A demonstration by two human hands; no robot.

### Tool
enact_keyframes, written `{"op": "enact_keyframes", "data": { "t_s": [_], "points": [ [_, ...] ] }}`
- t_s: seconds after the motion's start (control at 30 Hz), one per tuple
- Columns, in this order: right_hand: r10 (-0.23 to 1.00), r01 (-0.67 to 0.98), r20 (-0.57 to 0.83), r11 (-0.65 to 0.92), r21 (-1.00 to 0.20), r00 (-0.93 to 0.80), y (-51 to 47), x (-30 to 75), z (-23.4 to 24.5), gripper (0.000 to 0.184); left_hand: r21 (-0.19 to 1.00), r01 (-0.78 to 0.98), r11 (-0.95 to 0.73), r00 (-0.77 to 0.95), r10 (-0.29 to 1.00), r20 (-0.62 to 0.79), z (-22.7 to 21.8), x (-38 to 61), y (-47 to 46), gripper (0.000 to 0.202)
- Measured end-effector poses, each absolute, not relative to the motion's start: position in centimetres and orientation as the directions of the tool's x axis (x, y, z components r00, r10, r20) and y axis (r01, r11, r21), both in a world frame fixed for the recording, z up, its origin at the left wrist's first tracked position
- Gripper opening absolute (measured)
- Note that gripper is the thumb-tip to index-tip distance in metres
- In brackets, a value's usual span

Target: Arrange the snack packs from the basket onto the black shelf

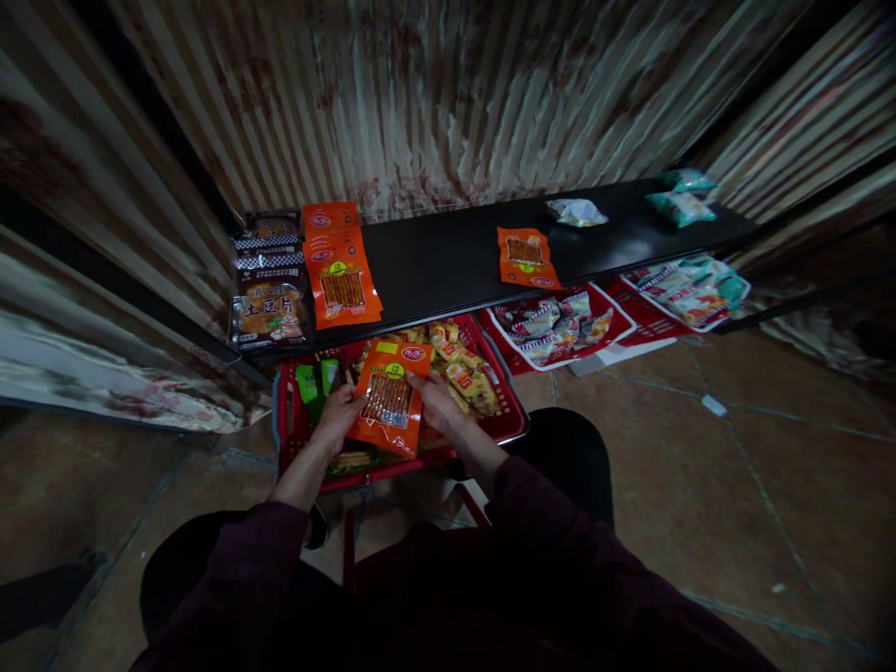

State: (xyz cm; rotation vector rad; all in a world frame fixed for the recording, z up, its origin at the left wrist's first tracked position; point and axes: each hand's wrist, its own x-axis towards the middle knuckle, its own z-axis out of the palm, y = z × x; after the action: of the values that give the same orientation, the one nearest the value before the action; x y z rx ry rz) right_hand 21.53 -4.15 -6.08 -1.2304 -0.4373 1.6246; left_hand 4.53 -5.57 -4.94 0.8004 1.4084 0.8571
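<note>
Between my two hands is an orange snack packet (389,397) with a clear window showing brown sticks. My left hand (339,416) grips its left edge, and my right hand (435,403) has hold of its right edge. The packet is above a red plastic basket (514,422) that contains yellow-wrapped snacks (468,378) and green packets (308,385). Similar orange packets (343,280) are lined up at the left end of the black shelf (427,261), beside dark potato-chip packets (270,308).
Another orange packet (526,257) lies mid-shelf, with a whitish packet (577,213) and teal packets (682,205) farther right. Under the shelf stand more red baskets (623,322) of bagged snacks. Corrugated panels (434,112) rise behind; the floor (672,467) is tiled.
</note>
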Motion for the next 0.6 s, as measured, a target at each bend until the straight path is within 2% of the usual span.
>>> {"op": "enact_keyframes", "data": {
  "t_s": [0.2, 0.4, 0.6],
  "points": [
    [0.859, -0.504, -0.511, -0.430, -0.749, 0.026, -4.2, 22.6, -5.5, 0.028, 0.861, -0.065, 0.504, 0.000, 0.863, -0.505, -4.9, 5.6, -5.7, 0.026],
    [0.885, -0.484, -0.464, -0.425, -0.765, -0.043, -4.5, 22.9, -4.4, 0.022, 0.843, -0.167, 0.512, 0.028, 0.857, -0.515, -4.6, 5.8, -5.7, 0.030],
    [0.900, -0.491, -0.423, -0.415, -0.766, -0.101, -5.9, 23.0, -2.7, 0.026, 0.868, -0.177, 0.465, 0.025, 0.883, -0.468, -4.6, 6.2, -6.7, 0.031]
  ]
}}
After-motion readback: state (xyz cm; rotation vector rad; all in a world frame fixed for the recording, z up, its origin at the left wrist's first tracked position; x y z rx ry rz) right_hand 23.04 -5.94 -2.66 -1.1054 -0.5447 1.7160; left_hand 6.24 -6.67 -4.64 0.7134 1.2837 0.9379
